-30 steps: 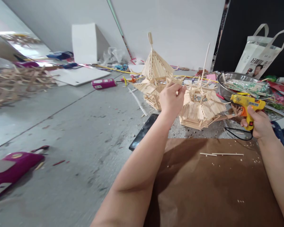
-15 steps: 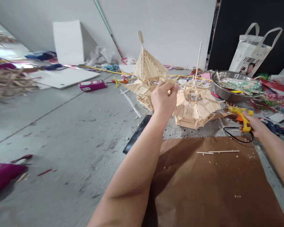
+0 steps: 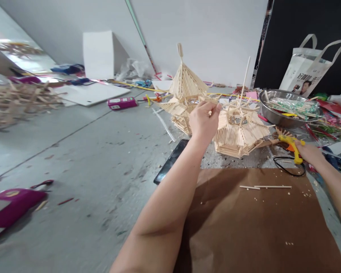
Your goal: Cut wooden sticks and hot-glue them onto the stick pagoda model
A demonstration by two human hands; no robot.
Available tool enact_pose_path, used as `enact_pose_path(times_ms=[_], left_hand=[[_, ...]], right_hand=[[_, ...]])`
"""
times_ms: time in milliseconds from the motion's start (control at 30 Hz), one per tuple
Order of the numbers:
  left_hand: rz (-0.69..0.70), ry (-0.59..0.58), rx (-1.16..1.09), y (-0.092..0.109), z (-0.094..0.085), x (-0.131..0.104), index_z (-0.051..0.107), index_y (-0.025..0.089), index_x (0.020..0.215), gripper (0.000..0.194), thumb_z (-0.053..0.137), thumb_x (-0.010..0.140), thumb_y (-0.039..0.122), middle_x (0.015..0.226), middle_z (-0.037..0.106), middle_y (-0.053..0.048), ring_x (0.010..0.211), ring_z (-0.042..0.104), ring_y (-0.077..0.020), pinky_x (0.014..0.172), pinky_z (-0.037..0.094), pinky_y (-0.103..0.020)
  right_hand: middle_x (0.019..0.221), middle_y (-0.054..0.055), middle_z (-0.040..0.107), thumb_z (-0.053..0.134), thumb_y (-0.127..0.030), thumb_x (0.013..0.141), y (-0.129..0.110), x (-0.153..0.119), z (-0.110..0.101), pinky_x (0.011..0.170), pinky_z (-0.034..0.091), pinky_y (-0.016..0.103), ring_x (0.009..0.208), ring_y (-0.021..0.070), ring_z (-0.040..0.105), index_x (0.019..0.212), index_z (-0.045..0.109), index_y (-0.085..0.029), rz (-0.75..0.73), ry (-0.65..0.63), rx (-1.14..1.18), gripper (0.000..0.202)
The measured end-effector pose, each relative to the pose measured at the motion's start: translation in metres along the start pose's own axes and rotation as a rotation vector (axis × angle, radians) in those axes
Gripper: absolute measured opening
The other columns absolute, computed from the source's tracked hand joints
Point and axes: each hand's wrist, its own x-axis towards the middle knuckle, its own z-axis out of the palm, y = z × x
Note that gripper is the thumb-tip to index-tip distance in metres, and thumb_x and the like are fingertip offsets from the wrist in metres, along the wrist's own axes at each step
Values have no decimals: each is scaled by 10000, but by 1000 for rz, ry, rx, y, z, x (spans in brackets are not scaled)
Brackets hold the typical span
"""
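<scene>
My left hand (image 3: 204,120) is closed in a pinch beside the tall wooden-stick model (image 3: 187,81) with a pointed roof. Whatever its fingertips hold is hidden. To its right stands a lower stick model (image 3: 241,131) with a sloping roof and one upright stick (image 3: 246,77). At the right, my right hand (image 3: 311,154) is closed on a yellow hot glue gun (image 3: 294,146) near the floor, its nozzle pointing left; a black cord (image 3: 287,172) loops below. Thin wooden sticks (image 3: 271,186) lie on a brown sheet (image 3: 258,227) in front of me.
A black phone (image 3: 170,161) lies left of my forearm. Behind the right hand are a steel bowl (image 3: 290,120) of wrapped sticks and a white bag (image 3: 305,72). Purple packs (image 3: 122,103) and white board (image 3: 93,93) are on the left floor; scraps clutter the right.
The view has swung slightly left, so everything appears further right. The glue gun has turned in my right hand. My left hand keeps its pinch beside the tall model.
</scene>
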Motion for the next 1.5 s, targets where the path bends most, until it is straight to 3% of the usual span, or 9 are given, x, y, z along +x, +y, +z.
enact_pose_path(times_ms=[67,100,133,200,333,500,667,933,1500], left_hand=[[3,1,3,0,0,0,521,181,541,235,561,770,211,587,495,9,610,460,-101,594,340,-252],[3,-1,7,0,0,-1,518,179,540,237,561,771,211,588,494,11,609,460,-99,594,337,-251],[2,-3,12,0,0,-1,518,178,542,236,560,772,210,590,494,13,609,460,-98,595,334,-251],[2,-10,22,0,0,-1,509,177,536,243,560,772,206,591,490,15,606,458,-98,592,327,-253],[-3,-24,40,2,0,-1,487,175,515,271,558,775,204,575,469,17,592,444,-99,580,312,-258],[-13,-27,59,4,0,-2,534,179,554,227,552,778,213,586,487,16,584,443,-102,574,309,-261],[3,-33,49,2,1,-2,554,183,576,210,551,780,235,604,520,13,586,449,-104,582,322,-260],[11,-45,67,1,2,-2,554,184,588,206,550,788,233,601,486,17,590,446,-104,586,326,-265],[6,-19,90,4,3,-3,495,183,544,243,559,771,243,608,491,12,581,431,-103,576,315,-269]], right_hand=[[481,62,428,628,-473,667,-18,2,-10,644,388,472,695,322,558,423,388,-235,63,107,-247,416],[531,86,469,536,-522,722,-31,1,-14,660,380,475,732,333,562,450,417,-232,67,117,-574,415],[568,104,503,512,-528,733,-45,-1,-15,673,363,483,754,349,557,484,454,-232,47,137,-661,391],[590,78,546,444,-542,774,-75,-8,-11,629,366,409,679,284,552,587,520,-250,-148,116,-738,355],[587,33,586,472,-428,800,-130,-18,16,600,379,339,580,196,537,739,626,-226,-531,216,-614,261],[686,52,649,472,-291,825,-169,-3,53,627,403,316,644,180,583,786,649,-193,-624,112,-386,207],[738,52,667,477,-216,826,-183,14,76,668,421,314,668,160,586,839,663,-162,-689,30,-251,194],[837,67,691,474,-191,829,-193,16,99,713,442,312,753,165,604,901,682,-143,-739,-58,-203,225],[802,53,679,451,-150,818,-199,24,117,759,447,318,776,164,605,811,661,-139,-706,-155,-174,210]])
